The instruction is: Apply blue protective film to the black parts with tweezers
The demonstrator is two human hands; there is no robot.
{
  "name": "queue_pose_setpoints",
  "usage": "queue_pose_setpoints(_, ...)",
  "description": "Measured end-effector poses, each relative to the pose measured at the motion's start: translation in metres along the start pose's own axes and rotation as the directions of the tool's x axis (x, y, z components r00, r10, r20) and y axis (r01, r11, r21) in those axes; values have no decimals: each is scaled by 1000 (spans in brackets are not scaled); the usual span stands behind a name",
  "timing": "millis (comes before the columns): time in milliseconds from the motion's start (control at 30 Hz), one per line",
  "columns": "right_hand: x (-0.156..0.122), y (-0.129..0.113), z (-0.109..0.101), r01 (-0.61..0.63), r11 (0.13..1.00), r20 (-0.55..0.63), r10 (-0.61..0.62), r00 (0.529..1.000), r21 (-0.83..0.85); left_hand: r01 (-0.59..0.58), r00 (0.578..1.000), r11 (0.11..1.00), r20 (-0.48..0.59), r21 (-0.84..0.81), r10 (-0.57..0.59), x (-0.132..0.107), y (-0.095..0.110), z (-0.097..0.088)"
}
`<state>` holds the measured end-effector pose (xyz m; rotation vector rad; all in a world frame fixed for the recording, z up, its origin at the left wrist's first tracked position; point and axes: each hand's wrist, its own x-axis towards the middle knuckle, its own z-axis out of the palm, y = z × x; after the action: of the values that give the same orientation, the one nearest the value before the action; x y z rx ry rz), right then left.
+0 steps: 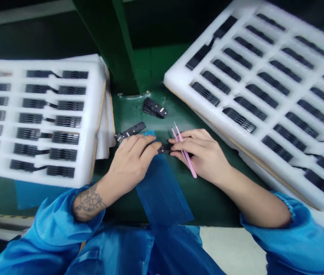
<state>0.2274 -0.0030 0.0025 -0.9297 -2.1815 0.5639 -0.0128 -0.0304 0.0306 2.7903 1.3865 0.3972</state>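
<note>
My left hand has its fingers closed on the left end of a small black plastic part. My right hand grips the same part's right end with its fingertips. Across those fingers lies a pair of pink tweezers, tips pointing away from me. Beneath the part is a blue perforated sheet. Just beyond my left hand rest some long black pieces, partly covered by it. A small fanned stack of black plastic parts sits farther back.
On the left, a white foam tray rests on other trays and holds rows of black parts. A larger foam tray stands angled at the right. A green post rises from the green table behind the work.
</note>
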Motion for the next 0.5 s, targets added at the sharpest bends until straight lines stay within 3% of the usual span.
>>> queue_pose_setpoints(100,0,-1,-1,33,999,3,-33,999,-2,229,967,958,73,174,-245,2,-2,-16)
queue_pose_setpoints(167,-1,-2,-2,16,999,-1,-16,1000,40,257,933,927,181,274,-312,3,-3,-25)
queue_pose_setpoints(400,-2,-2,-8,-68,994,-30,70,997,81,124,883,954,408,275,-232,-1,-7,-46)
queue_pose_setpoints(500,-3,0,-8,-39,998,-41,41,998,46,120,888,963,407,241,-213,-6,-6,-46)
